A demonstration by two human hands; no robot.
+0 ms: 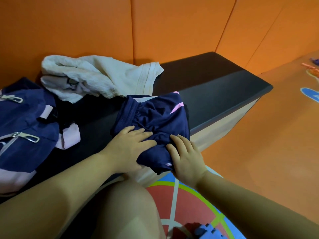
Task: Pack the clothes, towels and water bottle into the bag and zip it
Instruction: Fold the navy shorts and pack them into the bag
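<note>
Navy shorts (155,118) with pink stripes lie bunched on the dark tabletop (215,90), near its front edge, and I have both hands on them. My left hand (131,149) lies flat on the near left part of the cloth, fingers (138,133) spread and pressing rather than pinching. My right hand (184,156) rests on the near right corner, fingers loosely curved over the fold; I cannot tell whether they grip it. The navy and pink bag (22,128) sits at the left end of the tabletop, well apart from the shorts. A crumpled white towel (96,78) lies behind, against the orange padded wall (86,23).
</note>
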